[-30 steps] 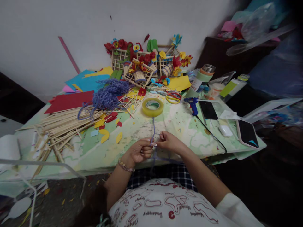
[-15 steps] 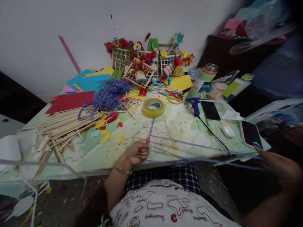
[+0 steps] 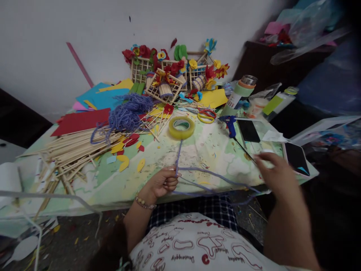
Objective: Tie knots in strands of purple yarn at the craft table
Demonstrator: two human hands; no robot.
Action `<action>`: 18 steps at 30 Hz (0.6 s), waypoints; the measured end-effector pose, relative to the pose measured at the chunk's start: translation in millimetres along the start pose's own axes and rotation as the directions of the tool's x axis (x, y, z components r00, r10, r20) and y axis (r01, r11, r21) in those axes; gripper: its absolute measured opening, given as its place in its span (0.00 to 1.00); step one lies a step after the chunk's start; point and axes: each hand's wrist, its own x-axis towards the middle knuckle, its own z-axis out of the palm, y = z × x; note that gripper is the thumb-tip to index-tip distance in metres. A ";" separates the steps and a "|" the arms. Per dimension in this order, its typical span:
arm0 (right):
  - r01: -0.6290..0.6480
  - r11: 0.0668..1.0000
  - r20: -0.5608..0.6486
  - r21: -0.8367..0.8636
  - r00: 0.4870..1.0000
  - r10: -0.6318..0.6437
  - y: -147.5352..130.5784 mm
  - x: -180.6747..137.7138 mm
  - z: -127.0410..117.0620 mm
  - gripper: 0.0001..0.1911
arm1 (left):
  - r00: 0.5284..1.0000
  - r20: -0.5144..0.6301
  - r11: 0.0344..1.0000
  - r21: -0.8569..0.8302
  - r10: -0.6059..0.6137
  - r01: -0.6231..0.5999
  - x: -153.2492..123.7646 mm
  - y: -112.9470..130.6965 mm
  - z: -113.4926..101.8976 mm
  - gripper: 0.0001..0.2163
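My left hand [image 3: 165,181] is closed in a pinch on purple yarn [image 3: 197,169] near the table's front edge. One strand rises from these fingers to the roll of clear yellowish tape [image 3: 181,128]. Other strands trail slackly to the right, some hanging over the table edge. My right hand [image 3: 275,171], slightly blurred, hovers above the right part of the table, fingers apart, with no yarn visible in it. It is beside the cord of the blue glue gun [image 3: 229,126] and partly covers a white mouse [image 3: 267,151].
Purple yarn [image 3: 128,114] lies tangled on wooden sticks [image 3: 76,148] at left. Red paper [image 3: 81,122] is behind them. Stick frames with paper flowers [image 3: 163,88] stand against the wall. Scissors [image 3: 207,116], a bottle [image 3: 239,94] and two phones [image 3: 248,130] are on the right.
My right hand has moved left and inward from the far right and let go of the yarn. The strands, taut before, now sag. My left hand keeps its pinch in place.
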 end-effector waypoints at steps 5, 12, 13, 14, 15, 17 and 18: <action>0.135 0.790 0.397 0.598 0.806 -0.439 -107.4 -13.8 104.0 0.13 | 1.000 -0.007 1.000 0.014 0.011 -0.011 -0.9 0.6 5.6 0.14; -0.366 0.632 0.668 0.683 0.663 -0.338 -134.5 -2.4 152.6 0.05 | 0.998 -0.030 0.997 0.053 0.048 -0.047 -6.3 7.4 5.8 0.13; -0.466 0.592 0.716 0.658 0.630 -0.301 -131.9 1.3 147.0 0.05 | 0.998 -0.025 0.996 0.065 0.057 -0.055 -7.3 8.3 5.3 0.14; -0.565 0.533 0.761 0.630 0.587 -0.278 -128.2 4.4 140.4 0.05 | 0.997 -0.024 0.994 0.082 0.069 -0.067 -8.1 9.0 5.2 0.14; -0.660 0.459 0.801 0.595 0.531 -0.275 -123.8 6.8 133.7 0.06 | 0.996 -0.028 0.991 0.104 0.084 -0.081 -8.6 9.5 5.6 0.15; -0.816 0.293 0.856 0.498 0.408 -0.317 -114.9 8.7 121.9 0.07 | 0.992 -0.051 0.982 0.159 0.115 -0.105 -8.6 9.5 8.2 0.15; -0.872 0.219 0.872 0.438 0.353 -0.340 -111.2 8.0 117.4 0.07 | 0.989 -0.070 0.974 0.193 0.133 -0.117 -8.0 9.0 10.2 0.16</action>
